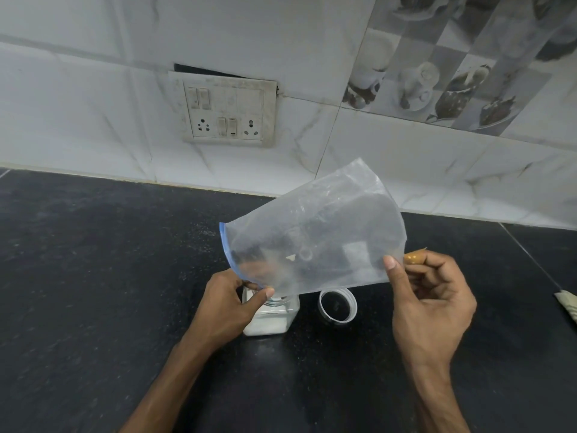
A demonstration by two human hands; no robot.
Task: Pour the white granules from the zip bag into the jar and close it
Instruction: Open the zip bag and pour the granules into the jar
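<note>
Most of the pouring looks done: the zip bag [315,235] is held tilted above the table [93,276], its blue-edged mouth down at the left over the open jar [271,320], and it looks all but empty, with only a haze on the plastic. White granules [265,326] fill the lower part of the jar, which stands on the table near the person. The left hand [228,301] has its grip pinched on the low end of the bag's mouth right at the jar's neck; whether it also steadies the jar I cannot tell. The right hand [434,307] pinches the bag's raised far corner between thumb and fingers. Still to do, I'd say: shake out any last grains, set the bag aside and put on the lid [337,306], which lies open side up just right of the jar
</note>
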